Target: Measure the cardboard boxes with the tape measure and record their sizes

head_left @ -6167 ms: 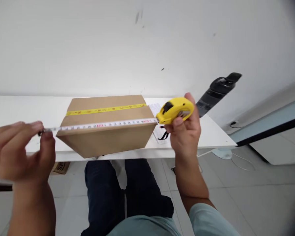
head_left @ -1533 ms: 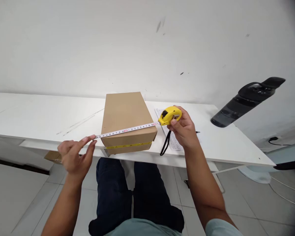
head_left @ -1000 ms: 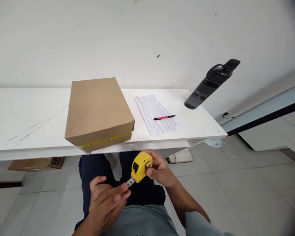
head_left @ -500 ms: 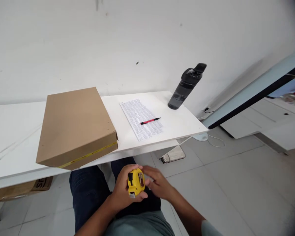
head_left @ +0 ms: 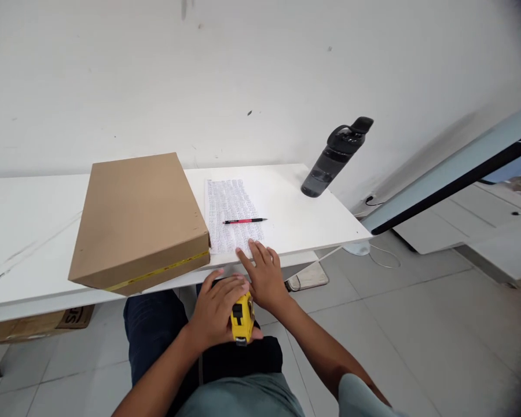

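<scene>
My left hand (head_left: 217, 307) is closed round a yellow tape measure (head_left: 242, 317), held low above my lap with its blade drawn in. My right hand (head_left: 264, 275) is open, fingers stretched forward, its fingertips reaching the near edge of a printed sheet of paper (head_left: 232, 211). A red pen (head_left: 244, 220) lies across that sheet. A closed brown cardboard box (head_left: 139, 217) with a yellow tape strip on its front sits on the white table (head_left: 26, 231), left of the paper, its near corner past the table edge.
A dark grey water bottle (head_left: 336, 156) stands at the table's back right, close to the wall. Another cardboard box (head_left: 35, 324) lies on the tiled floor under the table at left. A flat device (head_left: 308, 278) and a cable (head_left: 382, 255) lie on the floor at right.
The tape was stretched over the box between both hands, then drawn in. The tape measure passed from my right hand to my left. My right hand has moved up to the paper's edge.
</scene>
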{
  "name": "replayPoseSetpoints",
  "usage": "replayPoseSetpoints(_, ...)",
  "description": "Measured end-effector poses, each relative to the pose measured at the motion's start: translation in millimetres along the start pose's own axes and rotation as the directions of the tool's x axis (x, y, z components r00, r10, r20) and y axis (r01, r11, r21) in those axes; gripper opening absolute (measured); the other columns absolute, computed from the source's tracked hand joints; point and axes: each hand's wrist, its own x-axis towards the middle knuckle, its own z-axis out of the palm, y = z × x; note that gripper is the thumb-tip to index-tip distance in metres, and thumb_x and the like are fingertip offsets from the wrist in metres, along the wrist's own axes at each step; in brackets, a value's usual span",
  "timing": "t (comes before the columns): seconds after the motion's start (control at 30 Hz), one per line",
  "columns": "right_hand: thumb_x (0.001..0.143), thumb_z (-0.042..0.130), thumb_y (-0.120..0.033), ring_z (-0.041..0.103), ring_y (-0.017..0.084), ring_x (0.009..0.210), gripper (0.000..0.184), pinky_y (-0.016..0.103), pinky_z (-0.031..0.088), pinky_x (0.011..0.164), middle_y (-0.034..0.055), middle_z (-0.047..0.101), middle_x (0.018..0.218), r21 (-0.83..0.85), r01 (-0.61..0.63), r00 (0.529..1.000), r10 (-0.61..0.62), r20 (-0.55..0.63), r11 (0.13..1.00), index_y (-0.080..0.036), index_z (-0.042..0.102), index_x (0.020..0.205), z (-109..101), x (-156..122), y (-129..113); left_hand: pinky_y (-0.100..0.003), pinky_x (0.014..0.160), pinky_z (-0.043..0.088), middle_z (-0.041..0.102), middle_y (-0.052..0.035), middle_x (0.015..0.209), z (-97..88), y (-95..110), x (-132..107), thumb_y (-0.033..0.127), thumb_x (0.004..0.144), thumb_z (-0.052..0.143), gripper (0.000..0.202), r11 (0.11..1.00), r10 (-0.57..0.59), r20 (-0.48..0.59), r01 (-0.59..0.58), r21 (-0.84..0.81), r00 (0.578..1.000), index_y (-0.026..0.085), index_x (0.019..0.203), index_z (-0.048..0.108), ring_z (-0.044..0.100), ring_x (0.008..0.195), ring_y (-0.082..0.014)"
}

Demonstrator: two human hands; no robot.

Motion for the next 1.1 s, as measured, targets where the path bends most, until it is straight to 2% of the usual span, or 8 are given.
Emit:
replayPoseSetpoints(0.13, 0.102, 0.047, -0.038, 0.054, 0.039, 0.135, 0.044, 0.054, 0.042, 0.105, 0.0204, 0.059, 0.149, 0.132, 0.058, 0.998, -0.059, 0.002, 0.990, -0.021, 0.065, 0.139, -10.2, 8.2, 10.9, -0.056, 0.121, 0.039, 0.075, -0.0129, 0.125, -5.1, -22.8, 13.3, 0.065, 0.075, 0.078, 0.076, 0.992, -0.042, 0.122, 0.026, 0.127, 0.992, 0.023, 0.135, 0.058, 0.068, 0.124, -0.0334)
replayPoseSetpoints(0.23, 0.106, 0.038, -0.036, 0.070, 0.030, 0.109, 0.043, 0.043, 0.051, 0.090, 0.0144, 0.076, 0.122, 0.262, -0.063, 0.994, 0.037, 0.100, 0.963, -0.021, 0.065, 0.135, -21.9, 41.3, 41.7, -0.053, 0.121, 0.040, 0.072, -0.0143, 0.131, -5.8, -33.6, 26.8, 0.061, 0.078, 0.078, 0.072, 0.979, -0.130, 0.157, 0.101, 0.179, 0.979, 0.020, 0.134, 0.059, 0.062, 0.134, -0.0326)
replayPoseSetpoints(0.33, 0.105, 0.041, -0.034, 0.072, 0.030, 0.080, 0.041, 0.037, 0.049, 0.071, 0.0150, 0.079, 0.090, 0.152, -0.245, 0.941, 0.197, 0.276, 0.957, -0.015, 0.064, 0.133, -24.9, 85.2, 61.1, -0.055, 0.123, 0.038, 0.068, -0.0131, 0.138, -5.9, -35.4, 36.5, 0.058, 0.077, 0.081, 0.071, 0.953, -0.267, 0.173, 0.234, 0.190, 0.948, 0.021, 0.133, 0.058, 0.057, 0.139, -0.0335)
replayPoseSetpoints(0.47, 0.100, 0.052, -0.032, 0.070, 0.030, 0.072, 0.029, 0.035, 0.043, 0.068, 0.0158, 0.076, 0.074, 0.165, -0.222, 0.936, 0.163, 0.312, 0.961, -0.013, 0.071, 0.110, -18.9, 120.1, 69.7, -0.054, 0.107, 0.052, 0.069, -0.0122, 0.135, -7.4, -30.4, 38.9, 0.052, 0.075, 0.082, 0.068, 0.900, -0.431, 0.132, 0.415, 0.136, 0.893, 0.023, 0.132, 0.057, 0.066, 0.125, -0.0341)
replayPoseSetpoints(0.77, 0.102, 0.027, -0.069, 0.058, 0.018, 0.059, 0.061, 0.030, 0.044, 0.057, 0.0006, 0.059, 0.063, 0.576, -0.265, 0.962, 0.255, 0.100, 0.773, -0.022, 0.064, 0.091, -19.5, 85.7, 89.0, -0.050, 0.102, 0.055, 0.074, -0.0093, 0.126, -28.5, -36.3, 22.7, 0.049, 0.076, 0.080, 0.057, 0.865, -0.494, 0.027, 0.489, 0.111, 0.869, 0.024, 0.123, 0.058, 0.070, 0.117, -0.0318)
replayPoseSetpoints(0.9, 0.101, 0.030, -0.071, 0.059, 0.015, 0.055, 0.063, 0.028, 0.042, 0.055, 0.0011, 0.068, 0.070, 0.856, -0.306, 0.952, 0.146, 0.270, 0.417, -0.020, 0.061, 0.122, -12.7, 80.3, 82.3, -0.048, 0.103, 0.054, 0.074, -0.0086, 0.126, -40.9, -39.2, 15.5, 0.049, 0.079, 0.078, 0.055, 0.867, -0.491, 0.026, 0.485, 0.118, 0.871, 0.023, 0.123, 0.056, 0.069, 0.120, -0.0305)
replayPoseSetpoints(0.97, 0.098, 0.043, -0.071, 0.059, 0.015, 0.057, 0.059, 0.028, 0.041, 0.055, 0.0035, 0.071, 0.075, 0.891, -0.340, 0.940, 0.114, 0.321, 0.300, -0.019, 0.066, 0.111, -13.1, 79.8, 80.7, -0.048, 0.103, 0.054, 0.074, -0.0084, 0.124, -41.1, -38.6, 15.4, 0.049, 0.079, 0.078, 0.055, 0.866, -0.489, 0.021, 0.483, 0.126, 0.872, 0.023, 0.123, 0.056, 0.070, 0.119, -0.0306)
replayPoseSetpoints(1.1, 0.095, 0.051, -0.069, 0.047, 0.014, 0.048, 0.056, 0.028, 0.036, 0.051, -0.0022, 0.054, 0.051, 0.836, -0.375, 0.927, 0.149, 0.345, 0.401, -0.020, 0.065, 0.072, -19.8, 75.3, 79.8, -0.049, 0.103, 0.054, 0.075, -0.0082, 0.122, -34.9, -36.0, 16.6, 0.049, 0.079, 0.079, 0.056, 0.857, -0.498, -0.031, 0.497, 0.137, 0.867, 0.023, 0.122, 0.055, 0.071, 0.117, -0.0313)
